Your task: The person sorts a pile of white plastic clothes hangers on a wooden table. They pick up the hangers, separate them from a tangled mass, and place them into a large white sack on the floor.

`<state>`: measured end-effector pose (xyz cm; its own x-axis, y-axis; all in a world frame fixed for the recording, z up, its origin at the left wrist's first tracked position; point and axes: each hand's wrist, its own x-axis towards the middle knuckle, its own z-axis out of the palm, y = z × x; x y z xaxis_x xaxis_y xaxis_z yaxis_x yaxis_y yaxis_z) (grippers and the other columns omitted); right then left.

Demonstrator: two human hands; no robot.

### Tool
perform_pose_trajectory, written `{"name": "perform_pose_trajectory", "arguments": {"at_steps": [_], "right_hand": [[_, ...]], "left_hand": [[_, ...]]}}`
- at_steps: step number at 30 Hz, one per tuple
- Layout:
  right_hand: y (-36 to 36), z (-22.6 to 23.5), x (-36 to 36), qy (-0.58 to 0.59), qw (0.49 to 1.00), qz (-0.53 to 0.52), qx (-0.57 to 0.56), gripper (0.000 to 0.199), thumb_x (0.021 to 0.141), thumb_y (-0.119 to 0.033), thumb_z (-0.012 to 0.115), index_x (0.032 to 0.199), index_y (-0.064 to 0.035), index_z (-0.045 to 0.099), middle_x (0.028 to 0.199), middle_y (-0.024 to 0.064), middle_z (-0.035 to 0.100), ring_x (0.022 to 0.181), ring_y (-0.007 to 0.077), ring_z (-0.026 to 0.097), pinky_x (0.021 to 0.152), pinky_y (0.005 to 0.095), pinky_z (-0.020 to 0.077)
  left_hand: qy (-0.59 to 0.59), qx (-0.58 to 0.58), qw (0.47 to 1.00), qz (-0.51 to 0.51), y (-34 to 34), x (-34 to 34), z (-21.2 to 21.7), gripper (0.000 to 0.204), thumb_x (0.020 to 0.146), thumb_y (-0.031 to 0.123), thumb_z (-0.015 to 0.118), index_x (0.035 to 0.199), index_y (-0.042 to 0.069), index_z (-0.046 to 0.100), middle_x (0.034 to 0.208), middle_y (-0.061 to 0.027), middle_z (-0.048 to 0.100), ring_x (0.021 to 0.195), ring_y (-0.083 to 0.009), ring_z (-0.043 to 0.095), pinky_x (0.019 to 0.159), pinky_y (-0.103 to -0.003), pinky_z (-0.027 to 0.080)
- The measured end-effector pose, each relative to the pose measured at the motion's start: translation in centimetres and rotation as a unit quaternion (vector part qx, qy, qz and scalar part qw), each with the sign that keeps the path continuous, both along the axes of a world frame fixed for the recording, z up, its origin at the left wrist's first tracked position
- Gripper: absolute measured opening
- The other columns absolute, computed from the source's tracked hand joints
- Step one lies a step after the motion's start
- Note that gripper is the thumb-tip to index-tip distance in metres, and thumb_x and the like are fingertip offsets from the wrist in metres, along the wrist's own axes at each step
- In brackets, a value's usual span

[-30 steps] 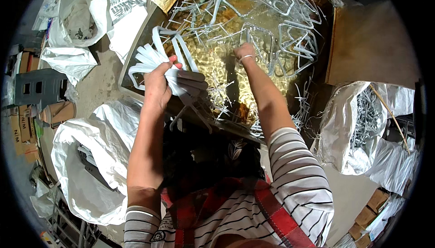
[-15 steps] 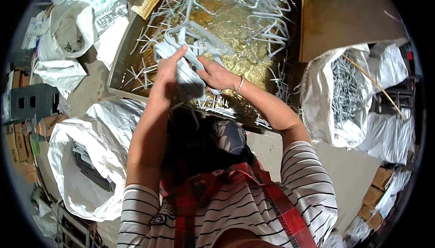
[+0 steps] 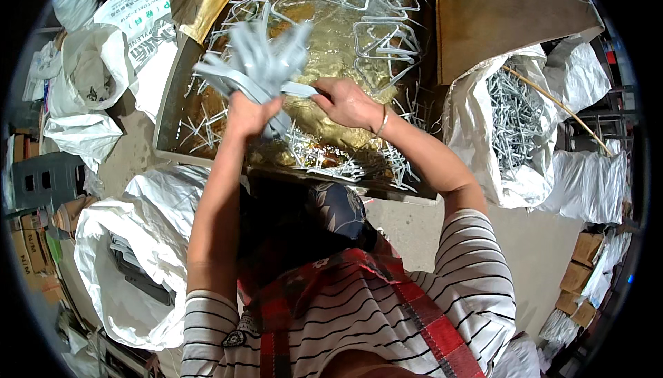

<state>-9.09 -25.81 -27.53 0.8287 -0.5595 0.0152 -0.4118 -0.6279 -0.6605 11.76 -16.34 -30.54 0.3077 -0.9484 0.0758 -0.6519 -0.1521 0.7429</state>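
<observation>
A person's left hand (image 3: 250, 112) grips a bunch of plastic hangers (image 3: 252, 67) above a shallow tray (image 3: 169, 112), the right hand (image 3: 347, 102) touching the bunch from the right. Loose hangers (image 3: 376, 29) lie scattered in the tray, with a board (image 3: 504, 12) just to its right. An open sack (image 3: 121, 267) sits at the person's lower left with more bags (image 3: 90, 67) beyond it, while a sack of hangers (image 3: 514, 122) stands to the right, below the board.
</observation>
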Motion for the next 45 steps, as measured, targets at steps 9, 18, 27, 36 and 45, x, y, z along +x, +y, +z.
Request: {"name": "perform_pose_trajectory", "arguments": {"at_steps": [9, 18, 27, 36, 45], "right_hand": [[-11.5, -9.4, -4.2, -0.176, 0.905, -0.374, 0.1, 0.029, 0.084, -0.027, 0.063, 0.094, 0.0, 0.065, 0.078, 0.0027, 0.063, 0.069, 0.0094, 0.054, 0.063, 0.0243, 0.0442], [-25.1, -26.0, -14.6, -0.17, 0.638, -0.672, 0.336, 0.083, 0.069, -0.065, 0.062, 0.112, 0.006, 0.054, 0.094, 0.0136, 0.06, 0.074, 0.0256, 0.06, 0.06, 0.0377, 0.0466], [-24.7, -24.2, -11.5, -0.332, 0.589, -0.657, 0.335, 0.023, 0.063, -0.016, 0.069, 0.074, 0.0005, 0.057, 0.065, 0.005, 0.052, 0.053, 0.0179, 0.048, 0.047, 0.0323, 0.0351], [-13.7, -14.6, -1.8, 0.055, 0.913, -0.385, -0.125, 0.049, 0.064, -0.021, 0.072, 0.1, 0.001, 0.045, 0.089, 0.0218, 0.058, 0.081, 0.0383, 0.059, 0.074, 0.0426, 0.0488], [-4.8, -19.6, -0.3, 0.083, 0.992, -0.071, -0.065, 0.023, 0.07, -0.004, 0.059, 0.091, 0.0014, 0.054, 0.088, 0.0244, 0.058, 0.084, 0.041, 0.056, 0.073, 0.044, 0.0457]], "left_hand": [[0.27, 0.012, 0.958, 0.098, 0.7, 0.2, 0.8, 0.04, 0.067, 0.015, 0.076, 0.099, -0.003, 0.06, 0.088, -0.0081, 0.065, 0.077, -0.0165, 0.061, 0.07, -0.028, 0.048], [0.489, -0.053, 0.813, 0.311, 3.0, 4.7, 2.3, 0.03, 0.077, 0.007, 0.068, 0.101, -0.004, 0.057, 0.089, -0.0113, 0.061, 0.076, -0.0196, 0.06, 0.069, -0.033, 0.051], [0.58, -0.051, 0.743, 0.33, 5.2, 8.0, -0.1, 0.021, 0.079, 0.018, 0.065, 0.091, 0.002, 0.062, 0.087, -0.0091, 0.062, 0.08, -0.0214, 0.06, 0.072, -0.034, 0.05], [0.43, -0.208, 0.814, 0.331, 2.6, 3.8, 3.5, 0.034, 0.071, -0.003, 0.069, 0.102, -0.005, 0.054, 0.09, -0.0102, 0.06, 0.076, -0.0188, 0.059, 0.072, -0.03, 0.048], [0.386, -0.219, 0.845, 0.297, 3.3, 3.2, 3.5, 0.039, 0.07, 0.0, 0.072, 0.104, -0.006, 0.054, 0.095, -0.0078, 0.059, 0.079, -0.0163, 0.057, 0.076, -0.028, 0.046]]}}
